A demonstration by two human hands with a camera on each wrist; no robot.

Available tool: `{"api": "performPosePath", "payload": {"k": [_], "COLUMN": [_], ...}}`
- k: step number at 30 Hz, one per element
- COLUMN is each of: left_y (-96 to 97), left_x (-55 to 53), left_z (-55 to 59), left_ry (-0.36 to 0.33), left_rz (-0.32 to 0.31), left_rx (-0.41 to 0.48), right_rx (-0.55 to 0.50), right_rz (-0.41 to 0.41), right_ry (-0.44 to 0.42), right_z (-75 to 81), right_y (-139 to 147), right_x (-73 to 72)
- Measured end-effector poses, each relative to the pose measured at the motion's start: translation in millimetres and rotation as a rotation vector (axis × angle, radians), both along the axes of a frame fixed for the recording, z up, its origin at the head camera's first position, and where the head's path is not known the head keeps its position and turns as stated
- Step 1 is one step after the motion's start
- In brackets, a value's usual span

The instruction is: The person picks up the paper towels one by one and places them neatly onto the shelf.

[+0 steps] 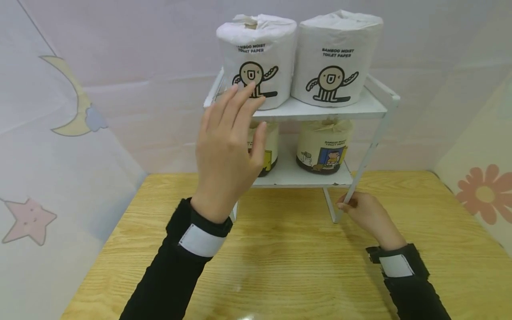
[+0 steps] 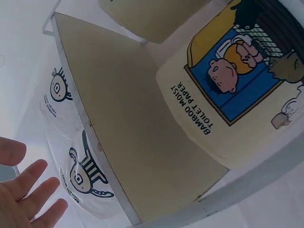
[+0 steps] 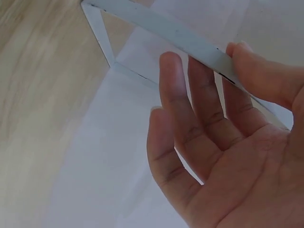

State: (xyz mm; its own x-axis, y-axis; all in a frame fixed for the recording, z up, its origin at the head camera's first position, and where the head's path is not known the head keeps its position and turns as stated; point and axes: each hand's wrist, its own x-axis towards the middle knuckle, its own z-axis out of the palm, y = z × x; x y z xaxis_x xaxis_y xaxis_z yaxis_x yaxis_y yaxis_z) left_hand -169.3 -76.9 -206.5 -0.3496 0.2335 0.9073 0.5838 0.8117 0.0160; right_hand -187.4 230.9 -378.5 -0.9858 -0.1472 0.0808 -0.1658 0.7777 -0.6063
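Observation:
A white two-tier rack stands on the table. Its upper shelf carries two white-wrapped toilet paper rolls, a left one and a right one. My left hand is raised in front of the left roll, its fingers straight; whether they touch the roll I cannot tell. In the left wrist view, the left hand's fingers are spread and hold nothing. Low on the rack's right leg, my right hand pinches the bar. The right wrist view shows that bar between thumb and fingers.
On the lower shelf sit two cream rolls, a right one and a left one partly hidden by my left hand. The wooden table meets pale printed walls at the back and sides.

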Motion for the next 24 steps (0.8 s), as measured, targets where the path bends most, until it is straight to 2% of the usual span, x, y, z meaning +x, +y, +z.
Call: {"api": "performPosePath", "payload": {"k": [10,16,21,24], "left_y": [-20.8,-34.1,-49.4,-64.9], "left_x": [32.8,35.5,39.1,43.9], "left_z": [-35.2,-62.1,-95.8,-116.1], "left_ry": [0.027,0.022,-0.01,-0.098], "left_rz": [-0.033,-0.029,0.006,0.052], "left_rx": [0.102,0.144,0.081,-0.003], "right_rx": [0.088,0.127,0.14,0.16], "right_rz": [-0.023,-0.015,-0.013,-0.022], "right_ry": [0.042,0.066,0.06,0.078], "right_z": [7.2,15.7,16.4,14.0], "right_y": [-2,1,8,16], "right_x": [10.2,9.1,20.4,31.3]}}
